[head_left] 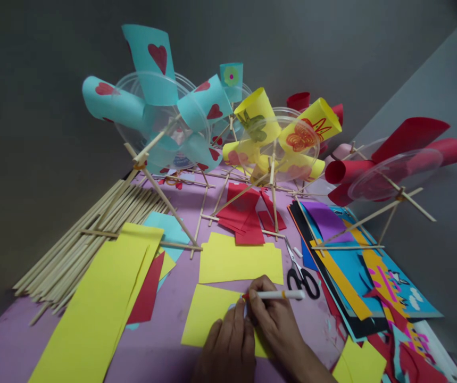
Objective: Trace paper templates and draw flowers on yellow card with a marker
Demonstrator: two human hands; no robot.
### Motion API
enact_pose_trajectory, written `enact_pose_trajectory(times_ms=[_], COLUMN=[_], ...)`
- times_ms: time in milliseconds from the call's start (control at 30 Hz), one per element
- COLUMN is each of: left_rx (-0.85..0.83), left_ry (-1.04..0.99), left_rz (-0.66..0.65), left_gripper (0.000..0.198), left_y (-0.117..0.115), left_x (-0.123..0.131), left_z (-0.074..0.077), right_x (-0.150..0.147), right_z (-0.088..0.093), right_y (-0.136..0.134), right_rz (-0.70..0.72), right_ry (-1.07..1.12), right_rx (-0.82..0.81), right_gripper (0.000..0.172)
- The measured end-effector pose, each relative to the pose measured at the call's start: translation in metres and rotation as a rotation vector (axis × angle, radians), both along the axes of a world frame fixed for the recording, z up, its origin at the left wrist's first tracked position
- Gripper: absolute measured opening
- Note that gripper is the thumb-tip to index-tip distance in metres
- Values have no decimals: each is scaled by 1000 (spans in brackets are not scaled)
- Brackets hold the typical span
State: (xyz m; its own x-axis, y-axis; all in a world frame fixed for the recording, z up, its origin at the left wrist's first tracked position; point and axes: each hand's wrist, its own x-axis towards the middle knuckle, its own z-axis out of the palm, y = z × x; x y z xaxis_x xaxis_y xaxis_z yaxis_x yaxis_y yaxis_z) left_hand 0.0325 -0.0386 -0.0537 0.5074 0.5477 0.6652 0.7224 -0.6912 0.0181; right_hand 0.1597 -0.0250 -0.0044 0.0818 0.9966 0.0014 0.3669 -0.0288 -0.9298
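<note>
My right hand (270,314) is closed around a white marker (282,294) with an orange band; its red end points left, down at a yellow paper sheet (202,314). My left hand (230,340) lies flat on that sheet with fingers stretched out. Under its fingertips, beside the marker tip, shows a small pale piece (232,307), mostly hidden. Just beyond lies another yellow sheet (240,263) with notched corners. Black-handled scissors (302,279) rest to the right of it, past the marker's far end.
Stick-framed pinwheels stand behind: a blue one with hearts (158,80), a yellow one (276,138) and a red one (396,165). Wooden sticks (88,239) and long yellow strips (92,298) lie left. Red paper (242,213) is at centre, coloured sheets (404,276) and scraps at right.
</note>
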Motion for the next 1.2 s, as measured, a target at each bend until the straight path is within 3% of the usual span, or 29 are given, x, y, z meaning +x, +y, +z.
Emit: enact_pose_trajectory(times_ms=[67,200,333,500,733,1200], left_rx=[-1,-17,-24,-38,-8,4], left_ry=[-44,-6,-115,17,-8,-205], left_rz=[41,-32,19,-31,-8,25], left_gripper=[29,28,29,28,27,31], left_y=[0,1,1,0,2,-4], left_x=[-2,-2,1,-4,-3,9], left_z=[-1,2,3,2,5,-16], right_x=[0,-1,-1,-1,0,1], right_z=[1,-1,-2,-1,-3,-4], right_y=[0,-1,-1,0,0,-4], right_rz=[-7,-9,-14,-16,-11,-72], right_ry=[1,10,6,-13,-25,38], right_rx=[4,-6,-2,15,-12,15], right_gripper=[23,23,23,20,22,25])
